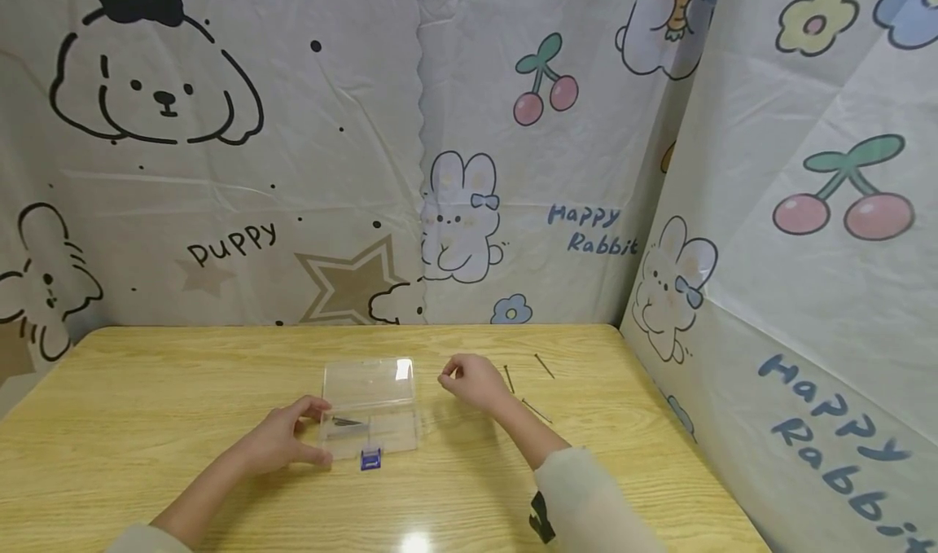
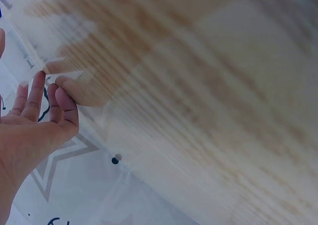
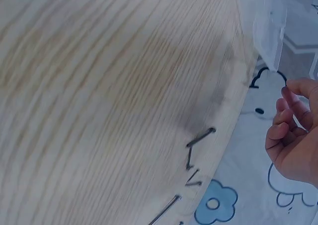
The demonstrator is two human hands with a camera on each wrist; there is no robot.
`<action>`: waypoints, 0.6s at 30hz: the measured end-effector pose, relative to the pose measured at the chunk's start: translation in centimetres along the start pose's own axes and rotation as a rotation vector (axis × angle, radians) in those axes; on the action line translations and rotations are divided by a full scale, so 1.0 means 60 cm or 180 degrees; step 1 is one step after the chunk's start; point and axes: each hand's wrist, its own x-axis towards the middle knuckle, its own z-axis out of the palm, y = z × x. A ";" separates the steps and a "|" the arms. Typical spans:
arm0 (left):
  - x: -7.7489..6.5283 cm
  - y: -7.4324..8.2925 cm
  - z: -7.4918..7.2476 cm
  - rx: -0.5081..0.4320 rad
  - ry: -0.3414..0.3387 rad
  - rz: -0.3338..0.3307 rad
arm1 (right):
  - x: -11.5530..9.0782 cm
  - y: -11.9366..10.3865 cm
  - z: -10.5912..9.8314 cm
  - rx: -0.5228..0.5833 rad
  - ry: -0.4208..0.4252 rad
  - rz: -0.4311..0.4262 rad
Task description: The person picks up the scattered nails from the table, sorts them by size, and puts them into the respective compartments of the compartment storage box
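Observation:
A clear plastic box (image 1: pixel 392 432) lies on the table with its lid (image 1: pixel 368 380) flipped back. Dark nails (image 1: pixel 348 422) lie in its left compartment, and a blue latch (image 1: pixel 370 459) juts from the front. My left hand (image 1: pixel 282 437) holds the box's left side, fingers near the hinge and thumb at the front corner. To the right of the box, my right hand (image 1: pixel 475 380) hovers with loosely bent fingers; nothing shows between them. Near that wrist lie three loose nails: one upright in view (image 1: pixel 509 379), a farther nail (image 1: pixel 544 366) and a nearer nail (image 1: pixel 537 410).
The wooden table (image 1: pixel 183 374) has its back edge against a printed curtain (image 1: pixel 352 170), and another curtain (image 1: pixel 806 309) hangs along its right side. In the right wrist view, the nails (image 3: pixel 201 136) lie near the table's edge.

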 end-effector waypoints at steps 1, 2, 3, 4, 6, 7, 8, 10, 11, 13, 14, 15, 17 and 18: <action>0.000 -0.001 0.000 0.0016 -0.0003 0.0008 | -0.001 0.005 -0.004 0.0000 0.0015 0.0015; 0.001 -0.001 0.000 0.0012 0.0012 -0.0006 | -0.003 0.011 -0.008 0.0014 0.0025 0.0035; 0.002 -0.001 0.000 0.0011 0.0011 -0.0004 | -0.005 0.016 -0.012 0.0024 0.0033 0.0070; 0.002 -0.001 0.000 0.0006 0.0021 -0.0025 | -0.006 0.021 -0.016 0.0042 0.0041 0.0108; 0.003 -0.002 0.000 0.0010 0.0016 -0.0019 | -0.010 0.032 -0.021 0.0039 0.0058 0.0183; 0.003 -0.002 0.000 0.0009 0.0013 -0.0026 | -0.011 0.038 -0.023 0.0018 0.0074 0.0212; 0.003 -0.002 0.000 -0.0008 0.0019 -0.0038 | -0.012 0.044 -0.024 0.0001 0.0091 0.0250; 0.003 -0.003 0.000 -0.0022 0.0005 -0.0028 | -0.014 0.058 -0.026 -0.0037 0.0116 0.0328; 0.002 -0.003 0.000 -0.0021 -0.0005 -0.0014 | -0.015 0.064 -0.026 -0.0041 0.0125 0.0364; 0.001 -0.002 0.000 -0.0031 -0.0008 -0.0026 | -0.018 0.078 -0.028 -0.0016 0.0146 0.0418; 0.001 -0.001 -0.001 -0.0038 -0.0011 -0.0024 | -0.020 0.085 -0.029 0.0009 0.0158 0.0447; 0.001 -0.001 -0.001 -0.0044 -0.0014 -0.0033 | -0.021 0.092 -0.030 0.0025 0.0173 0.0469; 0.001 -0.001 -0.001 -0.0044 -0.0009 -0.0060 | -0.025 0.105 -0.031 0.0054 0.0212 0.0499; 0.001 -0.001 -0.001 -0.0044 -0.0005 -0.0072 | -0.027 0.112 -0.032 0.0045 0.0249 0.0494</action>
